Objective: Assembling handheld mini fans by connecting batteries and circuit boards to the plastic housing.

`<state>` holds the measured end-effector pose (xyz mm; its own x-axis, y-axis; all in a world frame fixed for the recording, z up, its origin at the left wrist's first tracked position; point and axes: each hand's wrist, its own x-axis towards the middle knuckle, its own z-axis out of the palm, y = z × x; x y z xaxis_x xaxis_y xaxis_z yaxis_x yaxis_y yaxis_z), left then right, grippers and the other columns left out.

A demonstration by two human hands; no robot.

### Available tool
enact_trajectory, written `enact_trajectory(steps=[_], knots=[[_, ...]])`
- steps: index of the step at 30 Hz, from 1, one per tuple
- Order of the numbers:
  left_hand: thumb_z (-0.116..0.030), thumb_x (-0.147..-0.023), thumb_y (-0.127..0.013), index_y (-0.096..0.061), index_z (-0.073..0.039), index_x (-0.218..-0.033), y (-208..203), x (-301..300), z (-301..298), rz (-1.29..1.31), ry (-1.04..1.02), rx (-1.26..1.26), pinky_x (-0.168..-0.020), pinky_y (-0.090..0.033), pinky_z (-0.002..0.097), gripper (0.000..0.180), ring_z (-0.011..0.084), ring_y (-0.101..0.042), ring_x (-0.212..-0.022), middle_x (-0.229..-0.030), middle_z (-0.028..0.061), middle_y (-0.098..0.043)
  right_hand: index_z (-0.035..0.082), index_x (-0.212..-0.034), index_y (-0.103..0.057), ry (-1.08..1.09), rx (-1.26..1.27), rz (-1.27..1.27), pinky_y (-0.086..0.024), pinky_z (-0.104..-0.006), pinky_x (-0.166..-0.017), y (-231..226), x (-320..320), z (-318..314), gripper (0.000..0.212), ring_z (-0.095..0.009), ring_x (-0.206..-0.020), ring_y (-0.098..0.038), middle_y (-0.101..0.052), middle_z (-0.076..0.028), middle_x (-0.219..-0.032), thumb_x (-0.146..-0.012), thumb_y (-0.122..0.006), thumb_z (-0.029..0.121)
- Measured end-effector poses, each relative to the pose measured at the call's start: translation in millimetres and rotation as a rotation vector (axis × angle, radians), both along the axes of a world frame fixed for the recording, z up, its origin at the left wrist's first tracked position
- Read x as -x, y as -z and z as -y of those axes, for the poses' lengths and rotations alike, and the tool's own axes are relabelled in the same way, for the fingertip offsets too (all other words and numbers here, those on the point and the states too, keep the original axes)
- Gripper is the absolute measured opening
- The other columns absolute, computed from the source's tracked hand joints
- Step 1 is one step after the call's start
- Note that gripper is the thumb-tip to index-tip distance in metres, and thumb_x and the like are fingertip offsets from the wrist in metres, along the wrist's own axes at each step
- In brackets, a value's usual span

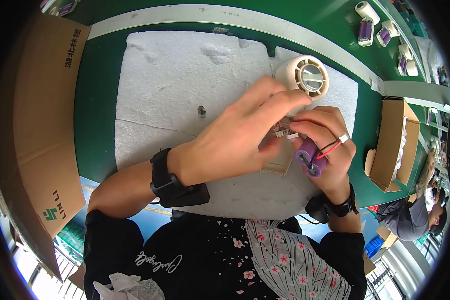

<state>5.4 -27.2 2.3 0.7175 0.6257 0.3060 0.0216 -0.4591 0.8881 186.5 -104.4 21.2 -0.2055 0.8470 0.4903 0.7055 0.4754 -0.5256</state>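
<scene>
A cream handheld fan (302, 77) with a round slotted head lies on the white foam sheet; its lower casing (277, 168) shows beneath my hands. My left hand (240, 131) curls over the fan's neck from the left, its index finger against the head's rim and its thumb beside a small circuit board (285, 127). In my right hand (331, 134) is a purple battery pack (311, 156) of two cells, with red and black wires ending in a white plug (343, 138). The right fingertips bend to the circuit board's edge. Fingers partly hide the board and casing.
The foam sheet (160, 85) covers part of the green table (99, 100). A tall cardboard box (47, 125) stands left, a smaller open carton (387, 142) right. Several fan units with purple cells (366, 31) sit at the far right. Another person (410, 219) works beyond.
</scene>
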Motion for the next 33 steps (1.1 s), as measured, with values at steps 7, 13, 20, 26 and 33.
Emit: enact_trajectory(steps=[7,13,20,26,33], knots=[[0.012,-0.068,-0.065,-0.055,-0.012,-0.128,5,-7,3,-0.063,-0.050,-0.070,-0.066,-0.052,0.0289,0.065,0.0230,-0.061,-0.087,-0.117,0.0124,-0.052,0.000,-0.096,-0.067,0.057,0.049,-0.033,-0.052,-0.0341,-0.072,4,2,6,0.028,-0.029,-0.085,-0.063,-0.065,-0.013,-0.095,-0.070,-0.076,-0.004],[0.013,-0.069,-0.063,-0.055,-0.014,-0.129,5,-7,2,-0.071,-0.058,-0.077,-0.068,-0.052,0.0334,0.066,0.0263,-0.061,-0.084,-0.113,0.0122,-0.055,0.000,-0.091,-0.068,0.201,0.085,-0.053,-0.052,-0.0328,-0.064,2,7,7,0.031,-0.026,-0.077,-0.063,-0.064,-0.012,-0.091,-0.061,-0.076,-0.005],[0.012,-0.072,-0.061,-0.055,-0.014,-0.130,6,-6,-1,-0.037,-0.018,-0.031,-0.066,-0.051,0.0317,0.064,0.0207,-0.059,-0.079,-0.108,0.0092,-0.059,0.000,-0.092,-0.068,0.215,0.143,-0.047,-0.052,-0.0306,-0.062,-2,9,8,0.029,-0.023,-0.074,-0.064,-0.063,-0.012,-0.091,-0.065,-0.075,-0.005],[0.013,-0.073,-0.060,-0.054,-0.013,-0.132,6,-1,-9,0.032,0.053,0.024,-0.065,-0.047,0.0256,0.064,0.0138,-0.055,-0.075,-0.108,0.0058,-0.061,-0.001,-0.092,-0.068,0.187,0.176,-0.016,-0.052,-0.0302,-0.063,-5,10,7,0.025,-0.022,-0.074,-0.064,-0.062,-0.011,-0.092,-0.069,-0.075,-0.004],[0.012,-0.073,-0.061,-0.056,-0.012,-0.130,5,0,-13,-0.004,0.108,0.162,-0.065,-0.046,0.0240,0.062,0.0102,-0.052,-0.072,-0.103,0.0025,-0.059,-0.001,-0.094,-0.067,0.221,0.185,-0.007,-0.050,-0.0294,-0.069,-4,10,9,0.025,-0.023,-0.077,-0.062,-0.063,-0.012,-0.093,-0.070,-0.073,-0.006]])
